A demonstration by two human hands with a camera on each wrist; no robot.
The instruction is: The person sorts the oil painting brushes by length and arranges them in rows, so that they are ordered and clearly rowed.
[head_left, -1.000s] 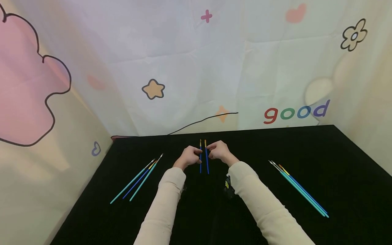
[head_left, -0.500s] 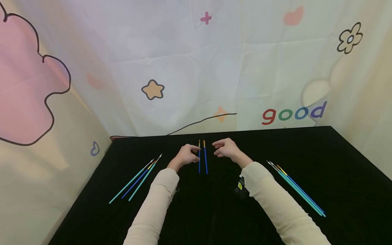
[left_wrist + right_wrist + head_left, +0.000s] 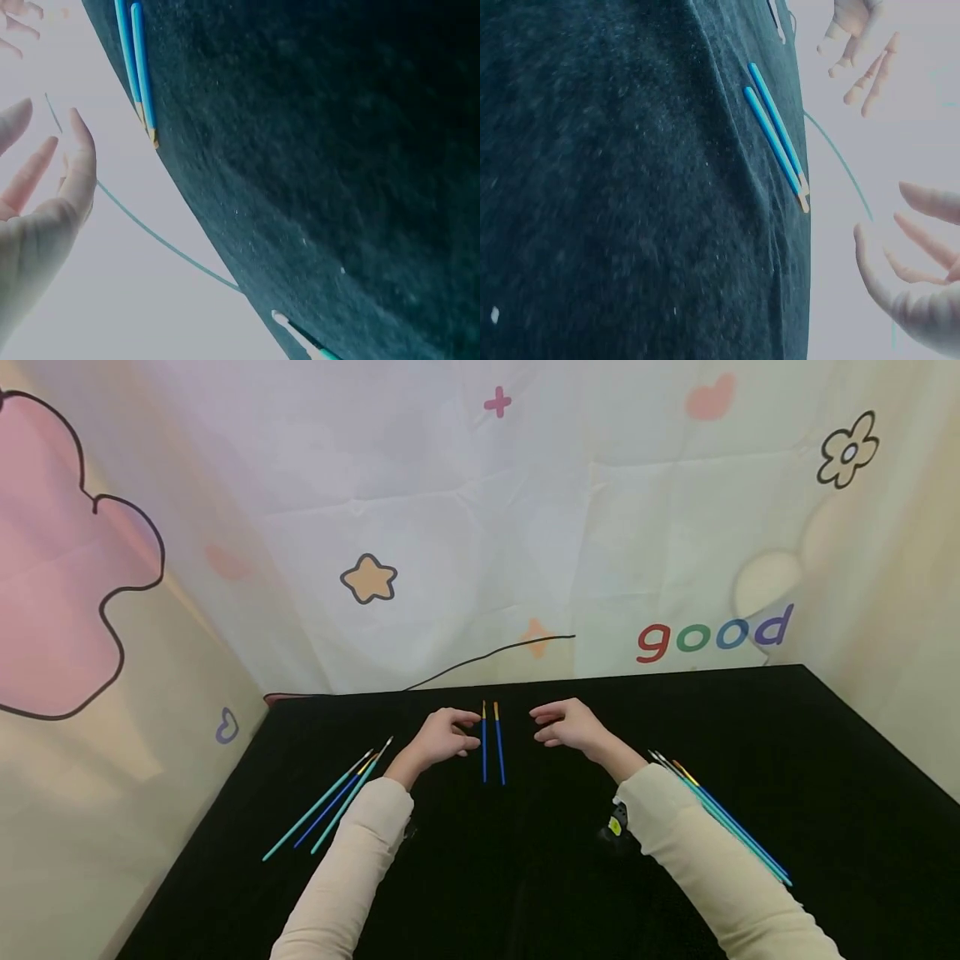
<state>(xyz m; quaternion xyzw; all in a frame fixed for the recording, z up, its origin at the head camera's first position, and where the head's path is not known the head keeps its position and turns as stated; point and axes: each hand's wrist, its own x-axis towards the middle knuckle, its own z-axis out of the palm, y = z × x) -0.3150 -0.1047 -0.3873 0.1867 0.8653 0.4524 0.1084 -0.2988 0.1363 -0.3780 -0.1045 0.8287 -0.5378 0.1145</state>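
Note:
Two blue paintbrushes with golden ferrules lie side by side at the middle of the black cloth, bristles pointing away from me: a left paintbrush [image 3: 484, 747] and a right paintbrush [image 3: 499, 747]. My left hand [image 3: 442, 737] is just left of the pair, fingers relaxed and holding nothing, fingertips close to the left brush. To the right of them, with a wider gap, my right hand [image 3: 573, 728] hovers with loose fingers and nothing in them. In the left wrist view the left hand [image 3: 52, 202] appears raised, its thumb and fingers apart.
At the left lie two turquoise paintbrushes [image 3: 315, 807] with a blue paintbrush [image 3: 322, 815] between them. On the right, another group of turquoise and blue paintbrushes [image 3: 738, 822] is partly covered by my right sleeve. A printed curtain [image 3: 450, 527] hangs behind the black table [image 3: 525, 877].
Both hands have drawn away from the two middle paintbrushes, the left hand leftward and the right hand rightward. Those brushes stay lying on the cloth.

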